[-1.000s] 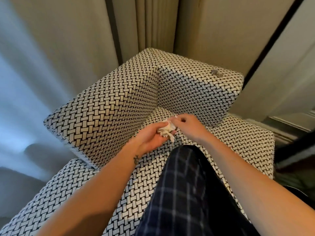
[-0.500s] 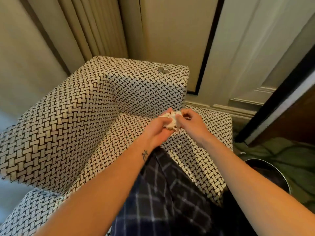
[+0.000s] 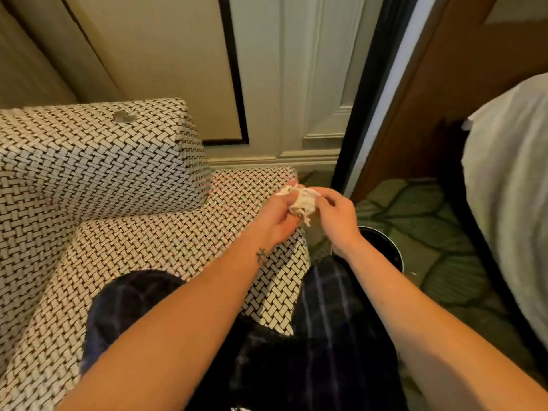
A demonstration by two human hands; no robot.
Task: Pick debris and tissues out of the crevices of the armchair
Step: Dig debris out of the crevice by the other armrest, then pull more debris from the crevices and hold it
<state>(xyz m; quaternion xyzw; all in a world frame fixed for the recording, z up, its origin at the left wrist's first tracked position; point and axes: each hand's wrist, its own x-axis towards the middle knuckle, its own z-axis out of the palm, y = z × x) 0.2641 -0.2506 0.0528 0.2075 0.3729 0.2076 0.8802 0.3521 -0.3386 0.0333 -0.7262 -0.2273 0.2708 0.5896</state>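
Beside armchair (image 3: 124, 241), hands (image 3: 308, 216) clutch tissues (image 3: 302, 201) above bin (image 3: 391, 250) (contents hidden).

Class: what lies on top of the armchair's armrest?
One small round silvery object, perhaps a coin, lies on the armrest. Nothing else shows there; its far-left stretch runs out of frame.

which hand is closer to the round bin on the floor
The right. The right hand sits just above the bin, its wrist over the rim. The left hand is farther off, over the armchair seat edge. Both pinch the tissue wad.
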